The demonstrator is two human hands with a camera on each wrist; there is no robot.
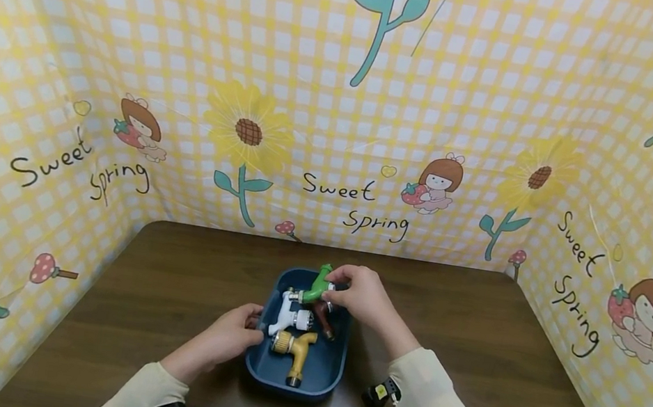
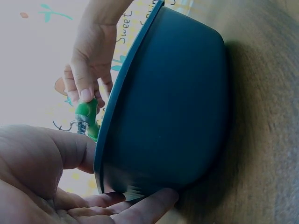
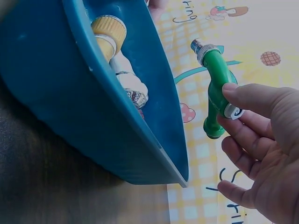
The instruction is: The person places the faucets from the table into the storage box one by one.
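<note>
My right hand (image 1: 364, 298) pinches a green tap (image 3: 216, 86) between thumb and fingers, holding it above the far part of a blue plastic basin (image 1: 328, 371). The tap has a silver threaded spout end and a small white piece near the fingertips. My left hand (image 1: 229, 334) grips the basin's left side, thumb over the rim and fingers against the outer wall (image 2: 173, 102). Inside the basin lie a white tap (image 1: 286, 315), a yellow tap (image 1: 299, 352) at the near end, and a dark red-brown tap (image 1: 324, 319), partly hidden under the green one.
The basin stands on a dark brown wooden table (image 1: 182, 280). A yellow checked cloth (image 1: 340, 114) with flowers and lettering hangs behind the table and on both sides. Each wrist carries a small black camera on a strap.
</note>
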